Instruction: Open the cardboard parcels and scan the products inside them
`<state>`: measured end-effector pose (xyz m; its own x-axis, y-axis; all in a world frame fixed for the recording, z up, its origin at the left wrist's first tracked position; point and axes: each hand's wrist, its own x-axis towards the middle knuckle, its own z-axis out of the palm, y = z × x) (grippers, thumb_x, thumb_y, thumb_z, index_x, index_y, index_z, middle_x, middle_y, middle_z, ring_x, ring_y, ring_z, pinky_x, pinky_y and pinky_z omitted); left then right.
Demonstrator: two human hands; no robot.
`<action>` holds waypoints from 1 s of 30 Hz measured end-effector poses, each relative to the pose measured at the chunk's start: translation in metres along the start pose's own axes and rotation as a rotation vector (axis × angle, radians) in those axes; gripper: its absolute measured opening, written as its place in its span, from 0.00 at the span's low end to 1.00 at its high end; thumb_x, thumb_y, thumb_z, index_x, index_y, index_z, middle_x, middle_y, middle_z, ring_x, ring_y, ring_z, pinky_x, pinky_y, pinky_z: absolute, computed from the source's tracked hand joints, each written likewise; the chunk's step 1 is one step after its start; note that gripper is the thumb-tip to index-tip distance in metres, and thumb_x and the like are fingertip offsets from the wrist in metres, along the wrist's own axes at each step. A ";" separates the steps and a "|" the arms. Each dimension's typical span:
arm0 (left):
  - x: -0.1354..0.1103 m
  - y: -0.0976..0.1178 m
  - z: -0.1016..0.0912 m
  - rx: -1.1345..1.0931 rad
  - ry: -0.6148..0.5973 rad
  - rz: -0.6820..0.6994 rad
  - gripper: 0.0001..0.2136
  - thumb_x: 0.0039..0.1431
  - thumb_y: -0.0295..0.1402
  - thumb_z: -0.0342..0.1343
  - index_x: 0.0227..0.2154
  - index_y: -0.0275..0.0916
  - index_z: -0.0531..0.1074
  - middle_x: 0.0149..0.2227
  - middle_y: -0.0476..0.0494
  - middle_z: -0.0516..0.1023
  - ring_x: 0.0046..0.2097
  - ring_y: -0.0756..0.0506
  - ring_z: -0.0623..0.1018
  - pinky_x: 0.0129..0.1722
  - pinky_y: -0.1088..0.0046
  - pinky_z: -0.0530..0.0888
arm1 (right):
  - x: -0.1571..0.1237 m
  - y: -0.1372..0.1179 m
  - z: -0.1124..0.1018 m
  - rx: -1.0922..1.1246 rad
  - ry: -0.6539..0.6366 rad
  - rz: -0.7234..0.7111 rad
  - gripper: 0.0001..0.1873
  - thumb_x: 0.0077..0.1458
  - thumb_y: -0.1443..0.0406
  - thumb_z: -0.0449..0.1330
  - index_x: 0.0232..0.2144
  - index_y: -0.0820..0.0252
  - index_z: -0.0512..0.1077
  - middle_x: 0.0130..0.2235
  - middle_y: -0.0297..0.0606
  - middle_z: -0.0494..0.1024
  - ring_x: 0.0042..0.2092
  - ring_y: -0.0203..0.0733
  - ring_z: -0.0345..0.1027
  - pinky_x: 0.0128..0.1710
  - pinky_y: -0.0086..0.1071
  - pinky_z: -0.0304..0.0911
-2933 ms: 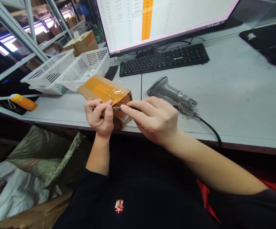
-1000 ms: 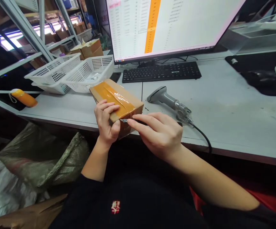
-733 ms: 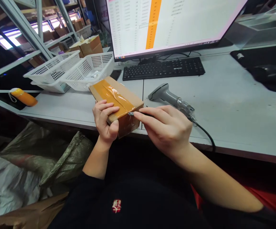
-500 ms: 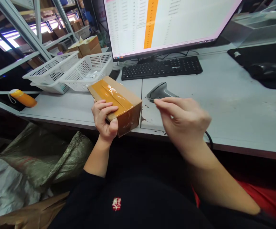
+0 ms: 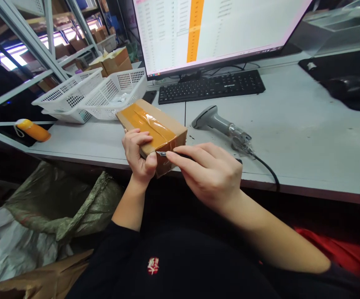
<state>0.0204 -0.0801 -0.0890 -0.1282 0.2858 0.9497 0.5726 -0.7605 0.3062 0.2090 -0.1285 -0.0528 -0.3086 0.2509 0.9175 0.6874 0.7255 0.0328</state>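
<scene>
A taped cardboard box is tilted up at the desk's front edge, its brown tape running along the top and down the near end. My left hand grips it from the left, with the thumb at the near lower corner. In my right hand is a slim craft knife, pinched between thumb and fingers. Its blade tip points left, at the box's near edge beside my left thumb. Part of the knife's handle is hidden by my fingers. Behind my right hand lies a grey barcode scanner on the desk.
A keyboard and monitor stand at the back. White plastic baskets and an orange bottle are on the left. A mouse sits at far right. Below the desk's left edge hangs an open green sack.
My right hand has moved left and down from in front of the scanner to the box, bringing the knife to its near edge. The box stays in my left hand, almost unmoved.
</scene>
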 end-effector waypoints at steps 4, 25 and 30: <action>-0.001 -0.001 0.000 -0.003 0.010 0.000 0.18 0.67 0.53 0.52 0.42 0.44 0.73 0.44 0.44 0.76 0.54 0.38 0.75 0.60 0.54 0.70 | -0.001 -0.001 0.000 -0.044 -0.005 -0.008 0.12 0.65 0.74 0.63 0.45 0.56 0.82 0.43 0.35 0.87 0.37 0.39 0.73 0.36 0.35 0.62; 0.000 0.003 0.008 0.010 0.029 -0.001 0.15 0.66 0.51 0.53 0.41 0.44 0.71 0.42 0.44 0.75 0.53 0.38 0.74 0.60 0.54 0.70 | -0.004 0.002 -0.003 -0.064 -0.044 0.046 0.15 0.65 0.73 0.63 0.46 0.50 0.83 0.43 0.34 0.86 0.39 0.39 0.73 0.37 0.35 0.62; -0.001 0.002 0.009 -0.011 0.056 -0.002 0.14 0.66 0.50 0.54 0.40 0.44 0.70 0.42 0.45 0.76 0.53 0.38 0.74 0.60 0.53 0.70 | 0.001 0.003 0.000 -0.101 -0.054 0.051 0.12 0.67 0.71 0.62 0.45 0.51 0.83 0.43 0.33 0.86 0.37 0.39 0.72 0.37 0.36 0.60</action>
<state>0.0293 -0.0767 -0.0897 -0.1746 0.2547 0.9511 0.5630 -0.7666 0.3087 0.2107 -0.1255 -0.0516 -0.3043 0.3223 0.8964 0.7651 0.6433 0.0285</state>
